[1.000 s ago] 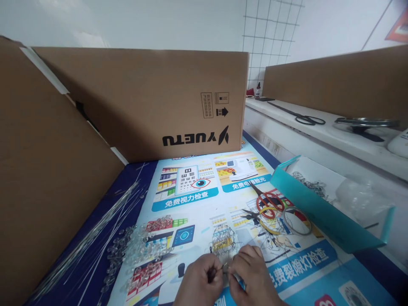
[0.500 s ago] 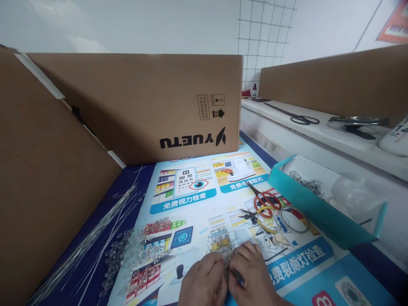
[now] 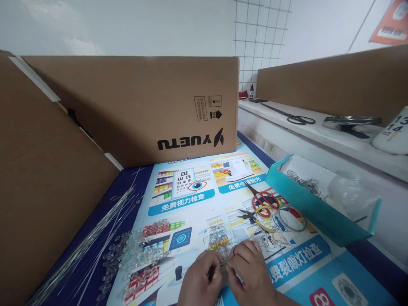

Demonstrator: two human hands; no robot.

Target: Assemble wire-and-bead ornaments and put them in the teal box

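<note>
My left hand (image 3: 201,278) and my right hand (image 3: 250,272) are close together at the bottom middle, fingertips almost touching. Both are closed in a pinch on a thin wire (image 3: 224,263), of which only a short bit shows between them. Just beyond the fingertips lies an openwork tangle of bent wire (image 3: 218,238); whether the pinched wire belongs to it I cannot tell. To the left, many small clear beads (image 3: 140,250) are spread over the printed sheet. Yellow-handled pliers or snips (image 3: 263,219) and red-handled scissors (image 3: 264,202) lie beyond my right hand.
Long straight wires (image 3: 92,238) lie along the left on blue cloth. A wire coil (image 3: 291,217) sits near the scissors. At the right stands a teal box (image 3: 318,208) with bent wire and a plastic bag. A tall cardboard box (image 3: 143,106) walls off the back.
My fingertips have parted slightly, and a bit of wire now shows between them. The hands otherwise stay in place. The whole view has shifted a little.
</note>
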